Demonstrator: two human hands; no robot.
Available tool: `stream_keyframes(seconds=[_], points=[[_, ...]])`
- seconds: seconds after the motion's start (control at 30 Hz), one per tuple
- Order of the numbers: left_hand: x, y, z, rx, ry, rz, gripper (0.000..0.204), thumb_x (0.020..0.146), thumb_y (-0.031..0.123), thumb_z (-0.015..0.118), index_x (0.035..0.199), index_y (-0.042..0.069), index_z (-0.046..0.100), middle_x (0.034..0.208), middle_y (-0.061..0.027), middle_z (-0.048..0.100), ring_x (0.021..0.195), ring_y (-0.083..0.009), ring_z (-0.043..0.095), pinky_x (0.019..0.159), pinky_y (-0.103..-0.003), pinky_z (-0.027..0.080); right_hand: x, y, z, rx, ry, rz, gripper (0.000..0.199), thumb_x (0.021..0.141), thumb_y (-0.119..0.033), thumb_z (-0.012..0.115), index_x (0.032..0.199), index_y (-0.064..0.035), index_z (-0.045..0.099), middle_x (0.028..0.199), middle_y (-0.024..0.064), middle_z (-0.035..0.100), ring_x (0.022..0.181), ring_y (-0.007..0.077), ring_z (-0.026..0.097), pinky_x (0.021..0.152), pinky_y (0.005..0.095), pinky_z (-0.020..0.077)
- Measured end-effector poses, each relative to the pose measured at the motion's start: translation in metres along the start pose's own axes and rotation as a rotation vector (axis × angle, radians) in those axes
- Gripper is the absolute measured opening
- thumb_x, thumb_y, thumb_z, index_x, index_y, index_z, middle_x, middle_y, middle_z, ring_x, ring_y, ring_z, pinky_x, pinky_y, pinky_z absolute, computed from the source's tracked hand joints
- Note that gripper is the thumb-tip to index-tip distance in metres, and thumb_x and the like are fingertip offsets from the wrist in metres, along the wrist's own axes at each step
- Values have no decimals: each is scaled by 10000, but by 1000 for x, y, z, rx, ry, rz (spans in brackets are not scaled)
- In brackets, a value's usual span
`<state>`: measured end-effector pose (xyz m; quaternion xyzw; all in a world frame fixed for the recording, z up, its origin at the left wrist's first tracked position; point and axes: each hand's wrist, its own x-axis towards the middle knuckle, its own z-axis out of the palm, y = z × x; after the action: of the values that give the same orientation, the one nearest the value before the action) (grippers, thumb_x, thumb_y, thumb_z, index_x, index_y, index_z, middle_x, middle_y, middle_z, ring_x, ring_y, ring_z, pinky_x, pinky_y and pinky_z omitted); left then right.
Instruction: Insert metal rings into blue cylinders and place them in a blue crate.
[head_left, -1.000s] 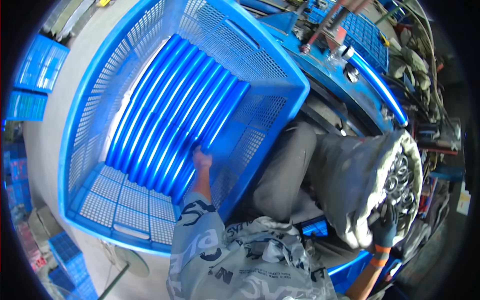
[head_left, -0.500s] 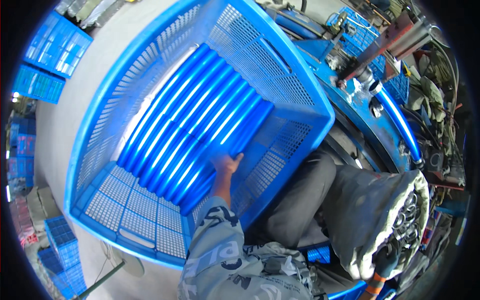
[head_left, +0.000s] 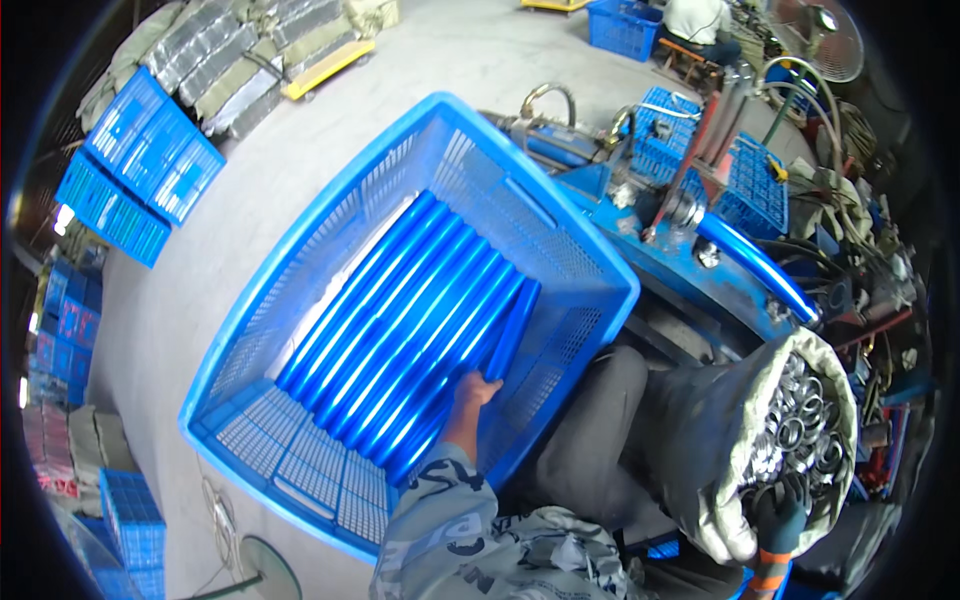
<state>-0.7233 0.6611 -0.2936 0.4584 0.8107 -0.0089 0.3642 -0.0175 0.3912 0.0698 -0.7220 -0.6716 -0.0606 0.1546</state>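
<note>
Inside a large blue perforated crate (head_left: 270, 250) lies a row of shiny blue metal tubes (head_left: 390, 330). At the crate's near right side, my bare left hand (head_left: 478, 388) is closed around the lower end of one blue tube (head_left: 515, 325). That tube sits at an angle to the row, its far end by the right wall. On the right, my right hand (head_left: 778, 518), in a dark glove with an orange-striped cuff, reaches into an open grey sack (head_left: 705, 460). Its fingers are partly lost among the many silver metal rings (head_left: 795, 415) there.
Right of the crate stands a blue machine bench (head_left: 640, 250) with another blue tube (head_left: 755, 265) mounted on it. Stacked blue crates (head_left: 150, 150) and wrapped bundles stand at far left. A person (head_left: 700, 20) sits at the far right, near a fan (head_left: 825, 40).
My left hand has closed on a tube at the row's right edge, and that tube now lies skewed. My right hand stays at the sack's rings. The whole view has shifted.
</note>
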Motion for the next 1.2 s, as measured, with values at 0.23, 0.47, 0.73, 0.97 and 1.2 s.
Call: stream_keyframes(seconds=[0.23,0.47,0.73,0.97,1.2], points=[[-42,43,-3,-675,-580,-162,797,872,579,995,1405,35,760,1020,-160,786,839,-243,753,671,-367,630,-3,-16,-54,55,1,-47,435,903,-162,838,1289,28,776,1389,260,762,1327,535,678,1128,617,563],[-110,41,-2,-1200,-723,175,610,1085,295,760,1595,7,589,1506,-183,703,1310,-377,730,1121,-574,602,-40,-9,-71,230,92,256,226,815,-216,952,993,-92,885,1456,274,772,1011,433,830,834,491,671],[-152,258,-155,-1207,26,784,384,896,95,892,1206,55,669,1024,-43,705,916,-184,687,819,-355,561,-41,15,-55,1271,345,574,679,954,-191,928,1554,19,688,1499,107,722,1345,197,686,1195,402,543],[-425,386,-145,47,137,1557,734,787,133,880,1494,72,696,1309,-210,809,1170,-425,810,1027,-477,636,-2,-41,-71,2059,185,422,1162,1005,-562,895,1869,-131,248,1654,27,630,1370,210,740,1013,384,646],[-499,408,-135,373,12,1719,750,743,128,906,1468,133,718,1157,-142,795,1068,-399,797,936,-489,634,-18,-41,-71,1842,337,332,1123,1007,-363,925,1853,-40,262,1749,117,559,1478,269,675,1146,389,604]])
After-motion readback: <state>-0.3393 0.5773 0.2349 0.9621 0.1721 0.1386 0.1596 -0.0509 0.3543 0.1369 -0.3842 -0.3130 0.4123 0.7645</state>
